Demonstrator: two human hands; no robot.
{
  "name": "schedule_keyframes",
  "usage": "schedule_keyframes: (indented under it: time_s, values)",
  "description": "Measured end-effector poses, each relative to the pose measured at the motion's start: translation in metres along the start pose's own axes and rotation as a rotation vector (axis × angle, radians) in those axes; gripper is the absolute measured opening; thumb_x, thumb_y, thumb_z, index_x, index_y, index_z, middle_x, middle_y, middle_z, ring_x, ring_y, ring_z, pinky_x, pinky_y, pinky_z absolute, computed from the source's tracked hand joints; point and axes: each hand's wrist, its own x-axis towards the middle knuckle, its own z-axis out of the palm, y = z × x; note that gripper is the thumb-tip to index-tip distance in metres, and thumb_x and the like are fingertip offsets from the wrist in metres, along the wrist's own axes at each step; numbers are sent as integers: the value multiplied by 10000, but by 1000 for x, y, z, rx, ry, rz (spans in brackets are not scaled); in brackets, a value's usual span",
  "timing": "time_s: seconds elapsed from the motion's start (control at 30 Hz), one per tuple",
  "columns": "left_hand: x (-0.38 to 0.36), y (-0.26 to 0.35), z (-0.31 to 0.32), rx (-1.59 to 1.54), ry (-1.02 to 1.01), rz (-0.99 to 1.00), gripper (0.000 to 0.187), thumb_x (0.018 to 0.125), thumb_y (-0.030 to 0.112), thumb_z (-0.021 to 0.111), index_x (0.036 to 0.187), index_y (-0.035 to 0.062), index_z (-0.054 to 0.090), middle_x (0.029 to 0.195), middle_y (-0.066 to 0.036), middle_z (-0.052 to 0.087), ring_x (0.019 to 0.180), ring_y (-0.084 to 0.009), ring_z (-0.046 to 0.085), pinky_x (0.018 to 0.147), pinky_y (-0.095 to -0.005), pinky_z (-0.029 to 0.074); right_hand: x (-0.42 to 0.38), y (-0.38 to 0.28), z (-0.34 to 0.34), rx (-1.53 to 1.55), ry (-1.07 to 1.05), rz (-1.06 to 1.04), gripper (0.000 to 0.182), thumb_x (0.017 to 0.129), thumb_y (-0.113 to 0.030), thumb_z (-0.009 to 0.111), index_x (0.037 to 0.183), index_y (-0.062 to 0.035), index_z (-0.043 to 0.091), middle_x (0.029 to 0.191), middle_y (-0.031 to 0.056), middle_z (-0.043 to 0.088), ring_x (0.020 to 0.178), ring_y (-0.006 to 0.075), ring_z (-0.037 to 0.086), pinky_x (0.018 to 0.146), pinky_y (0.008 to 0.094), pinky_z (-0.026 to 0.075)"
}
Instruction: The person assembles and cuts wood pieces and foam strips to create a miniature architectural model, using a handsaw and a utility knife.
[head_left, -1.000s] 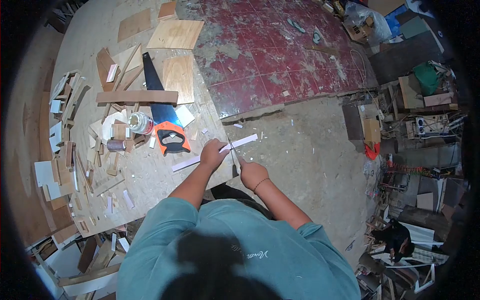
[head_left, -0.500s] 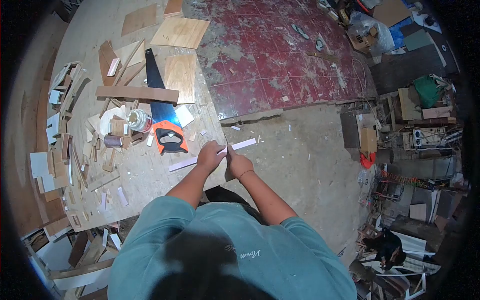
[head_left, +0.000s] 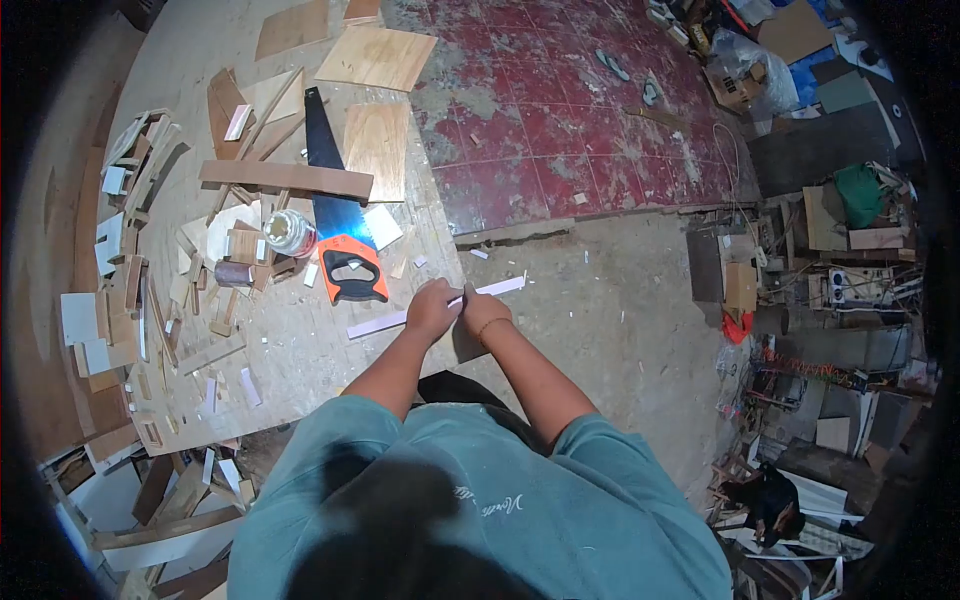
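A thin, pale lilac strip (head_left: 377,325) lies slantwise across the edge of the wooden table (head_left: 300,350), and its far end sticks out over the floor. My left hand (head_left: 433,311) is closed on the strip near the table edge. Right beside it, my right hand (head_left: 484,311) is closed on the same strip just past the edge. The thumbs nearly meet. A handsaw (head_left: 350,270) with an orange and black handle lies to the left, its blade pointing away. Next to the saw stands an open glass jar (head_left: 289,233).
A brown board (head_left: 285,179) lies across the saw blade. Plywood sheets (head_left: 376,57) and many wood offcuts (head_left: 237,257) cover the table's left and far parts. Red tiles (head_left: 560,120) and concrete floor (head_left: 600,300) lie to the right, with piled tools and boxes (head_left: 740,287) beyond.
The whole view has shifted, so the table and its objects appear slightly further right. Both hands remain closed on the strip, with their fingers slightly moved.
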Motion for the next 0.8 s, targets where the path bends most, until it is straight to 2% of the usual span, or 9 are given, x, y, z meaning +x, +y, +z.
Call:
schedule_keyframes:
  time_s: [0.23, 0.33, 0.37, 0.4, 0.5, 0.57, 0.67, 0.77, 0.8]
  values:
    - [-1, 6, -6, -106, 61, 21, 209, 741, 208, 711, 917, 95, 715, 831, -108, 569, 875, -311, 562, 778, -416, 461, -83, 4, -37, 24, -65, -21, 376, 897, -230, 446, 1247, -115, 519, 997, 241, 658, 914, 408, 644, 780, 504, 505]
    - [1, 5, -2, -73, 46, -10, 214, 740, 207, 707, 921, 94, 714, 834, -103, 572, 880, -308, 553, 781, -409, 462, -11, 4, -7, 62, 65, -55, 365, 896, -205, 455, 1240, -102, 521, 968, 251, 659, 883, 408, 650, 768, 500, 508]
    - [2, -1, 3, -66, 30, -23, 221, 727, 259, 719, 907, 130, 724, 867, -93, 578, 943, -292, 550, 826, -413, 450, 2, 8, -6, 56, 65, -59, 365, 896, -205, 455, 1240, -102, 521, 968, 251, 659, 883, 408, 650, 768, 500, 508]
    - [-1, 0, 1, -67, 30, -30, 221, 727, 259, 719, 907, 130, 724, 867, -93, 578, 943, -292, 550, 826, -413, 450, 7, 9, -4, 45, 24, -79, 371, 904, -211, 441, 1252, -100, 506, 996, 247, 659, 925, 404, 646, 801, 498, 502]
    - [-6, 5, -7, 79, -152, 191, 220, 717, 312, 714, 895, 187, 747, 860, -78, 608, 959, -278, 550, 869, -437, 384, -19, 20, 11, 59, -36, -43, 346, 914, -218, 422, 1223, -84, 502, 1023, 248, 657, 966, 400, 641, 833, 492, 497]
    - [-6, 11, -6, 76, -102, 164, 201, 732, 298, 700, 885, 174, 739, 855, -70, 599, 944, -270, 548, 862, -431, 377, -17, 14, 4, 80, -58, -14, 320, 917, -218, 419, 1183, -70, 515, 1023, 253, 655, 964, 400, 641, 833, 489, 498]
    - [-9, 7, 1, 86, -23, 148, 177, 749, 279, 688, 877, 159, 714, 849, -61, 582, 932, -267, 543, 849, -419, 374, -9, 7, -3, 102, -81, 83, 362, 920, -215, 415, 1243, -77, 500, 1014, 253, 657, 954, 395, 646, 819, 492, 502]
    - [-7, 11, 9, 82, 11, 157, 193, 766, 255, 674, 922, 144, 690, 867, -61, 580, 937, -268, 540, 851, -420, 372, -18, 12, 3, 126, 8, 25, 485, 922, -201, 434, 1398, -122, 386, 939, 246, 668, 873, 402, 657, 746, 504, 506]
    - [-6, 10, 8, 66, 14, 165, 201, 772, 243, 668, 943, 138, 678, 880, -62, 581, 941, -269, 538, 854, -420, 371, -23, 14, 9, 126, 11, 31, 485, 922, -201, 434, 1398, -122, 386, 939, 246, 668, 873, 402, 657, 746, 504, 506]
